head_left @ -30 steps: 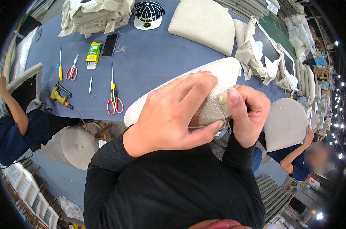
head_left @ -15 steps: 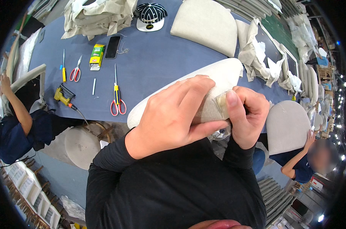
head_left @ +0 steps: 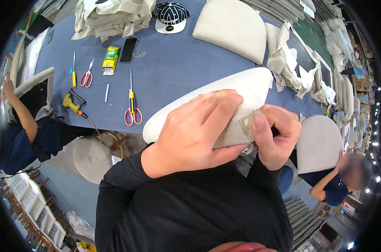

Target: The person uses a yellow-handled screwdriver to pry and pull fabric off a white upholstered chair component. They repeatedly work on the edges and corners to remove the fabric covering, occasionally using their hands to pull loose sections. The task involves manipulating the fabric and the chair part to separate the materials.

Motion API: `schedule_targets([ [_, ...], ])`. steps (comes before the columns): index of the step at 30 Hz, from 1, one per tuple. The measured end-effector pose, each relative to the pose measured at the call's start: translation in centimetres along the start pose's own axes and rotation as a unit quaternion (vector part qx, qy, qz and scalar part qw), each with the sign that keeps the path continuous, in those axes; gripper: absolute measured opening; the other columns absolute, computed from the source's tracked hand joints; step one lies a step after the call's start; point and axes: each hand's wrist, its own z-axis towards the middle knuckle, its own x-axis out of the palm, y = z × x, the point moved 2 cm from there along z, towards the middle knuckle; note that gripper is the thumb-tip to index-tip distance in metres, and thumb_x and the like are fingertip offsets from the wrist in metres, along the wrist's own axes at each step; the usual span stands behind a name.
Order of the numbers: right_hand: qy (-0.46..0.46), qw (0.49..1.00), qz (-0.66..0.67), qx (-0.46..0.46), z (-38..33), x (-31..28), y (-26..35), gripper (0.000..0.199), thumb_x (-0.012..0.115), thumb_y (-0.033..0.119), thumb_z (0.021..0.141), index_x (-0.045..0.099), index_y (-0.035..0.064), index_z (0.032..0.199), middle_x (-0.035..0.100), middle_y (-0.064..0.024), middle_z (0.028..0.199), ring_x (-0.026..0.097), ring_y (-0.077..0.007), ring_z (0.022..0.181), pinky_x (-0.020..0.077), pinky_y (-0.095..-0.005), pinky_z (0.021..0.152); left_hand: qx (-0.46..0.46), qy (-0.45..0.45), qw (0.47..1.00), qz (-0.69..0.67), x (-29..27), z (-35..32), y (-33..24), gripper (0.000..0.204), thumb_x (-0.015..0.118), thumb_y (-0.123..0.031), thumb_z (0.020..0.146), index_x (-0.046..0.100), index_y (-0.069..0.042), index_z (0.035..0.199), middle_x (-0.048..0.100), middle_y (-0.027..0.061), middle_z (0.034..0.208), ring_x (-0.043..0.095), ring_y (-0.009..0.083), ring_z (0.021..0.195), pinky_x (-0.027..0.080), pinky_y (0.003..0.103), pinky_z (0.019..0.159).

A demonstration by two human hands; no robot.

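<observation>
Your left hand (head_left: 194, 134) lies at frame centre, fingers spread flat and pressing on the beige fabric of the oval seat cushion (head_left: 224, 98), which runs from centre toward the upper right, resting on the near edge of the blue counter (head_left: 178, 67). Your right hand (head_left: 274, 134), just right of centre, has its fingers curled closed, pinching the cushion's fabric edge together with a small clear piece against the thumb; what that piece is cannot be told. In the upper left of the frame, a small yellow-and-green rectangular box (head_left: 111, 59) lies beside a black phone (head_left: 128, 49). Left of these sit red-handled scissors (head_left: 87, 75) and a yellow-handled tool (head_left: 73, 73). Larger red-handled scissors with a yellow-and-blue grip (head_left: 133, 103) lie near the counter's front edge, with a yellow staple gun (head_left: 72, 102) further left. At top centre rests a black-and-white patterned cap (head_left: 170, 16), next to a second beige cushion (head_left: 230, 27).
</observation>
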Motion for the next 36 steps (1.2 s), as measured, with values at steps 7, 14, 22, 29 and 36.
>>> schedule_targets([
  [7,-0.033,0.971,0.235,0.035,-0.1,0.3,-2.4,0.03,0.072,0.009,0.093,0.058,0.0002,0.067,0.055,-0.0046,0.062,0.048,-0.0119,0.057,0.0331,-0.0311,0.054,-0.044,-0.005,0.999,0.026,-0.9,1.4,0.3,0.064,0.086,-0.019,0.072,0.065,-0.004,0.13,0.074,0.019,0.119,0.075,0.0388,0.105,0.06,0.042,0.09],
  [14,-0.114,0.961,0.019,0.249,-9.5,9.4,-30.8,0.049,0.068,0.031,0.105,0.048,0.001,0.072,0.043,-0.0067,0.063,0.036,-0.0128,0.065,0.034,-0.0389,0.057,-0.126,-0.034,0.991,0.034,-4.3,6.4,6.8,0.041,0.074,-0.027,0.092,0.067,-0.002,0.123,0.076,0.0141,0.101,0.074,0.0227,0.093,0.055,0.035,0.085],
  [22,-0.172,0.937,-0.156,0.26,-18.2,6.0,-43.7,0.028,0.062,0.023,0.105,0.074,0.0041,0.123,0.073,-0.0187,0.112,0.069,-0.0378,0.104,0.0525,-0.0462,0.1,-0.127,-0.021,0.99,0.055,-4.1,7.5,7.5,0.041,0.073,-0.031,0.093,0.068,-0.002,0.122,0.076,0.0113,0.101,0.071,0.0197,0.092,0.053,0.034,0.085],
  [29,-0.355,0.722,-0.491,0.333,-27.2,-9.2,-46.4,0.076,0.075,-0.002,0.076,0.054,0.0102,0.148,0.059,-0.0246,0.135,0.058,-0.0467,0.126,0.0465,-0.05,0.11,-0.121,0.014,0.991,0.063,-1.8,7.7,5.0,0.044,0.077,-0.025,0.089,0.066,-0.001,0.123,0.076,0.0147,0.104,0.074,0.0231,0.094,0.055,0.034,0.087],
  [36,-0.307,0.697,-0.331,0.557,-26.7,-14.2,-48.3,0.089,0.079,0.004,0.074,0.036,0.0197,0.15,0.054,-0.0327,0.134,0.062,-0.0462,0.122,0.0533,-0.0565,0.104,-0.101,0.019,0.992,0.069,1.9,8.1,2.3,0.043,0.08,-0.026,0.087,0.067,-0.004,0.122,0.075,0.0187,0.101,0.076,0.0311,0.095,0.057,0.037,0.086],
])
